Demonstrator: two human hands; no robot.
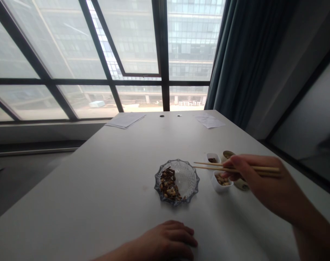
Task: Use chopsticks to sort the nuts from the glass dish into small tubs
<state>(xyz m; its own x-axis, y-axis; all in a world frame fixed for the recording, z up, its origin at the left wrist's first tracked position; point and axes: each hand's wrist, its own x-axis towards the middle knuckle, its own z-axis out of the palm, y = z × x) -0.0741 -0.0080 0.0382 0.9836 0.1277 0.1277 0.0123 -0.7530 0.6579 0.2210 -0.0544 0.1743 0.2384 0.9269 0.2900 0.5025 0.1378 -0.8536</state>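
On the white counter (99, 181), glass bowl (188, 181) holds dried brown pieces (168, 183) along one side, right hand (259, 181) pinches wooden chopsticks (267, 169) mid-length, apparently keeping tips free near the rim, left hand (170, 238) rests palm-down, loosely open.

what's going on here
The person's right hand holds wooden chopsticks, their tips near the right rim of a glass bowl, with no piece visible between them. Brown pieces lie mostly in the bowl's left side. Small white containers with more pieces stand to the right. The left hand lies on the white table.
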